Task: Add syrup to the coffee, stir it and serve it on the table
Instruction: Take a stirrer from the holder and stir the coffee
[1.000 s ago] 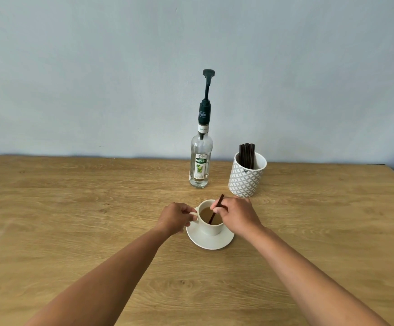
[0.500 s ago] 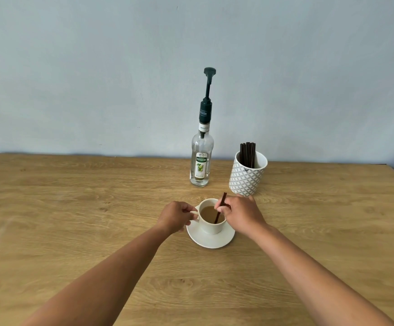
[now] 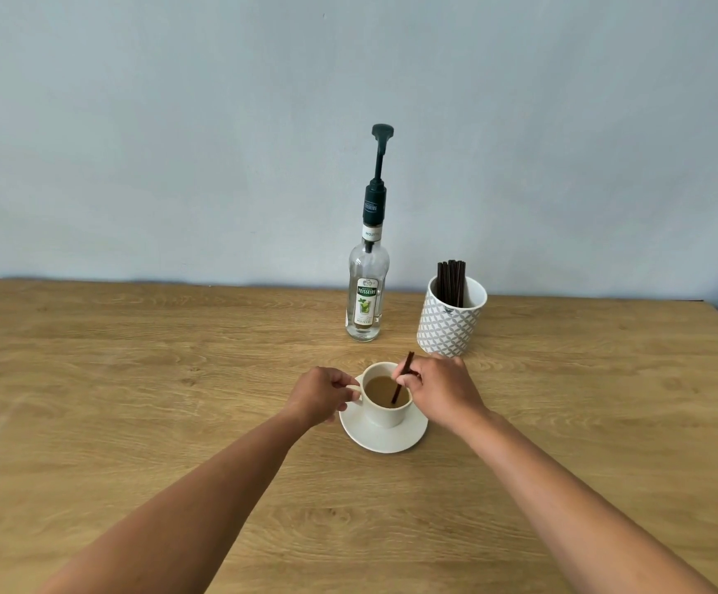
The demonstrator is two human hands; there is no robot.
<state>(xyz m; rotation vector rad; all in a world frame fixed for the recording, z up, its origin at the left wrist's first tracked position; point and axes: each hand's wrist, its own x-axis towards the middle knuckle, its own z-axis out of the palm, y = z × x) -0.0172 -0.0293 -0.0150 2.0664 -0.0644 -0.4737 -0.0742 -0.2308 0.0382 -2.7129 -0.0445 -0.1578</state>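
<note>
A white cup [image 3: 385, 411] of light brown coffee stands on a white saucer [image 3: 385, 439] in the middle of the wooden table. My left hand [image 3: 320, 394] pinches the cup's handle on its left side. My right hand [image 3: 440, 388] grips a dark brown stir stick [image 3: 402, 379], whose lower end dips into the coffee near the cup's right side. Behind the cup stands a clear syrup bottle [image 3: 368, 293] with a tall dark pump on top, untouched.
A white patterned holder [image 3: 451, 323] with several dark stir sticks stands right of the bottle, just behind my right hand. The wooden table [image 3: 134, 400] runs back to a pale blue wall. The table's right edge shows at the far right.
The stir stick has shifted inside the cup, from the left-middle of the coffee toward the right side. My left hand has stayed on the handle.
</note>
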